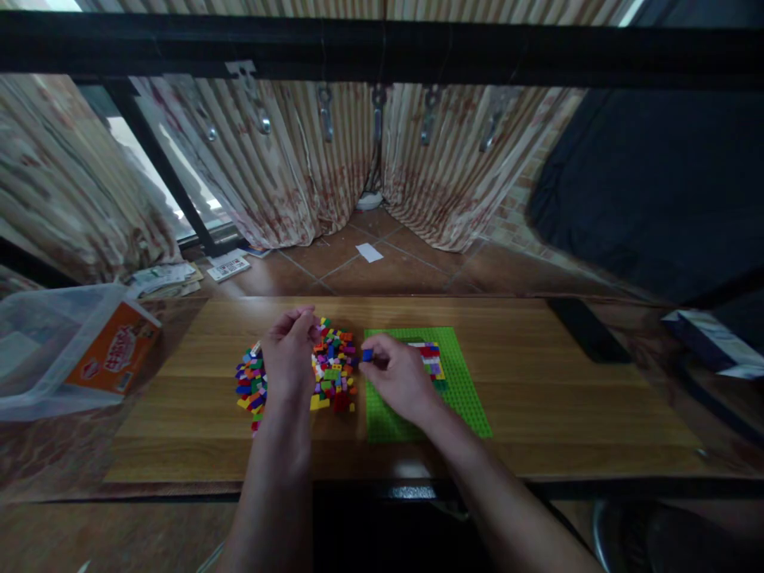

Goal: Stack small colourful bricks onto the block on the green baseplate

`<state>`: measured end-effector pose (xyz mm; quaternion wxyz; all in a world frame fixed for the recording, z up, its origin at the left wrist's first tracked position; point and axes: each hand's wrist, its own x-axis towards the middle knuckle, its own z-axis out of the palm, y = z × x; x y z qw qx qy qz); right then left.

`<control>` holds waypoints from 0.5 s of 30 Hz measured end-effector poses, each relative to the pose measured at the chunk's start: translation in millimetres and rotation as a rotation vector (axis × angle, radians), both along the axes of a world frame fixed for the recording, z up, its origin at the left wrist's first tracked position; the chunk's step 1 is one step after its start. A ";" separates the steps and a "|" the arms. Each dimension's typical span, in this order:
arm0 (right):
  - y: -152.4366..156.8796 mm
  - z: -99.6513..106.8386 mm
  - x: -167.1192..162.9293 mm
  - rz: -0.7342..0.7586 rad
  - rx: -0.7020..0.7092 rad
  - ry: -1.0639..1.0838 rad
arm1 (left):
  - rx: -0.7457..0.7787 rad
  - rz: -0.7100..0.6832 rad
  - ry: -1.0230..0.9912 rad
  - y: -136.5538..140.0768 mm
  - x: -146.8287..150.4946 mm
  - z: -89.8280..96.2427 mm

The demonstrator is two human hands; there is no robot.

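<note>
A small blue toy brick is pinched between the thumb and fingertips of my right hand. This hand is over the left part of a green studded baseplate. Partly behind it, a block of joined coloured bricks sits on the plate. My left hand hovers over a pile of loose toy bricks in many colours, its fingers curled together. Whatever those fingers hold, if anything, cannot be made out. The left hand and forearm cover part of the pile.
The bricks and baseplate lie on a wooden table. A black phone-like slab rests at its right. Left of the table stands a clear plastic bin with an orange label. A dark bar with hanging metal hooks crosses above.
</note>
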<state>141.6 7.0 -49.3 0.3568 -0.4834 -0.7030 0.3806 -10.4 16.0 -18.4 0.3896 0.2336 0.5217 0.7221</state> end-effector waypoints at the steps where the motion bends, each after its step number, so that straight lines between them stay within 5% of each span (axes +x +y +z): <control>1: 3.1 1.5 9.2 -0.032 -0.028 0.071 | -0.018 -0.019 0.010 0.4 1.3 -0.9; 8: 20.5 3.8 84.1 -0.168 -0.282 0.305 | -0.100 -0.177 0.151 2.1 19.8 -11.7; 15: 22.2 -10.1 120.0 -0.152 -0.240 0.156 | -0.158 -0.277 0.295 2.0 34.7 -13.1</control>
